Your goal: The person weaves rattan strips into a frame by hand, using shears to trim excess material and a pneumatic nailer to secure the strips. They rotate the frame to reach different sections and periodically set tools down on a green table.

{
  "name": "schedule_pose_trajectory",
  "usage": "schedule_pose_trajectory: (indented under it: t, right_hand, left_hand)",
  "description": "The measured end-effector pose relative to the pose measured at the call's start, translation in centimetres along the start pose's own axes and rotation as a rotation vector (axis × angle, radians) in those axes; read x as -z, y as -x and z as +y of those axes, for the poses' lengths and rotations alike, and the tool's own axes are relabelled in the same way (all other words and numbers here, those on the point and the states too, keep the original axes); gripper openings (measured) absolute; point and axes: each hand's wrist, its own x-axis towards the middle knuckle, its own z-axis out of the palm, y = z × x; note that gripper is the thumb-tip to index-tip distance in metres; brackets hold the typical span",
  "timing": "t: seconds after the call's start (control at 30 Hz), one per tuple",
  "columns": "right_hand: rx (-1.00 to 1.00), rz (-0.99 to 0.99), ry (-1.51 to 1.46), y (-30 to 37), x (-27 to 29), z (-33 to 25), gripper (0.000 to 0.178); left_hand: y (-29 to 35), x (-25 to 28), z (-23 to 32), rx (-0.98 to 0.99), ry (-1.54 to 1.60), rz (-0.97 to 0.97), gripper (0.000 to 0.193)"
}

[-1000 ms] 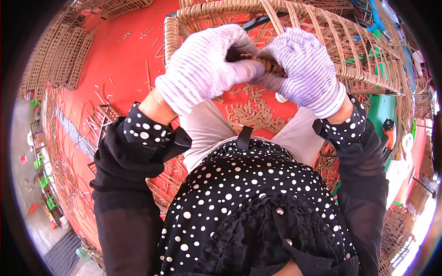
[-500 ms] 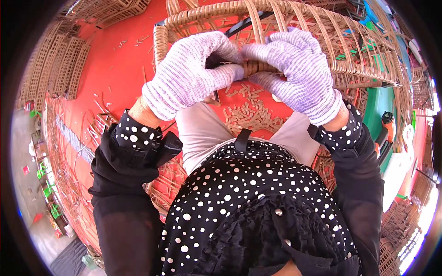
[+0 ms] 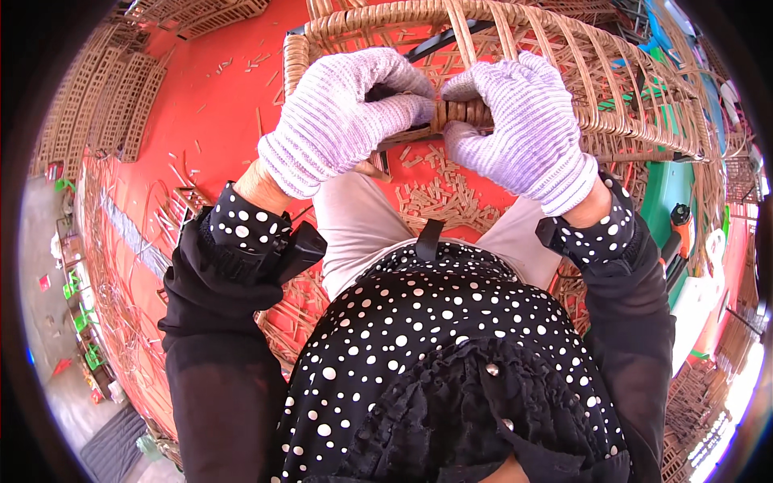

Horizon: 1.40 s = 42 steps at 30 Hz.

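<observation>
A frame of brown wicker (image 3: 386, 18), with strands wound around its bars and wide gaps between them, lies across my lap at the top. Its near rail (image 3: 463, 114) is tightly wrapped with strand. My left hand (image 3: 346, 117), in a striped white and purple knit glove, pinches this rail with thumb and fingers. On the other side of a short bare stretch, my right hand (image 3: 519, 129), gloved alike, closes around the same rail, thumb below and fingers above. The fingertips on the rail's far side are hidden.
Short cut wicker pieces (image 3: 443, 201) are scattered on the red floor (image 3: 217, 105) between and around my legs. Woven brown panels (image 3: 105, 101) stand at the far left, with loose strands (image 3: 113, 266) nearer. On the right lie a green board (image 3: 662, 193) and an orange-and-black tool (image 3: 682, 225).
My right hand's fingers, raised and blurred before, have come down onto the rail. The left hand keeps its pinch. The view has shifted slightly, moving hands and frame a little rightward.
</observation>
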Motion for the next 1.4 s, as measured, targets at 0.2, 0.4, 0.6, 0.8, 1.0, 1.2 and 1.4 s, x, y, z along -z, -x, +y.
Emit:
schedule_pose_trajectory:
  t: [0.2, 0.4, 0.6, 0.8, 1.0, 1.2, 1.4]
  right_hand:
    - [0.008, 0.093, 0.022, 0.2, -0.4, -0.5, 0.024]
    - [0.098, 0.063, -0.049, 0.2, 0.2, 0.1, 0.030]
    - [0.064, 0.093, -0.084, 0.2, -0.2, -0.4, 0.032]
    - [0.020, 0.049, -0.011, 0.4, -0.1, -0.3, 0.032]
    - [0.023, 0.018, -0.079, 0.5, -0.2, 0.1, 0.030]
    - [0.038, 0.061, -0.062, 0.5, -0.3, 0.1, 0.028]
    - [0.015, 0.017, -0.045, 0.5, -0.2, -0.4, 0.029]
  left_hand:
    - [0.1, -0.3, -0.1, -0.098, -0.062, 0.097, 0.013]
    - [0.7, -0.4, -0.2, -0.095, -0.018, 0.088, 0.013]
    - [0.8, -0.5, 0.1, -0.065, -0.051, 0.098, 0.014]
    - [0.7, -0.9, 0.1, -0.108, -0.025, 0.140, 0.014]
    - [1.4, -1.5, -0.3, -0.333, -0.211, 0.161, 0.010]
    - [2.0, -1.7, -1.6, -0.639, -0.474, 0.171, 0.020]
    - [2.1, -1.5, 0.1, -0.139, 0.000, 0.134, 0.036]
